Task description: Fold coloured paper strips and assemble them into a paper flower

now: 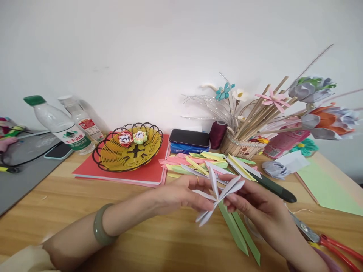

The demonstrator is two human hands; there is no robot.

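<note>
At lower centre, the left hand [181, 194] and right hand [255, 206] pinch a bundle of white paper strips [217, 196] at its middle. This looks like the fanning stage. Next it calls for steady pinching while the strips spread evenly.

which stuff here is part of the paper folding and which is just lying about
In use: left hand, right hand, white folded piece, green strips, coloured strips.
Lying about: bottles, basket, thread spool, scissors, phone.

Matt white paper flower [217, 196] in both hands, smooth grained wooden bench [159, 234], glossy jade-green bangle [100, 226], yellow woven plastic basket [129, 151] with black wire rim, clear plastic bottles [61, 126], matt red card folder [147, 173]
</note>
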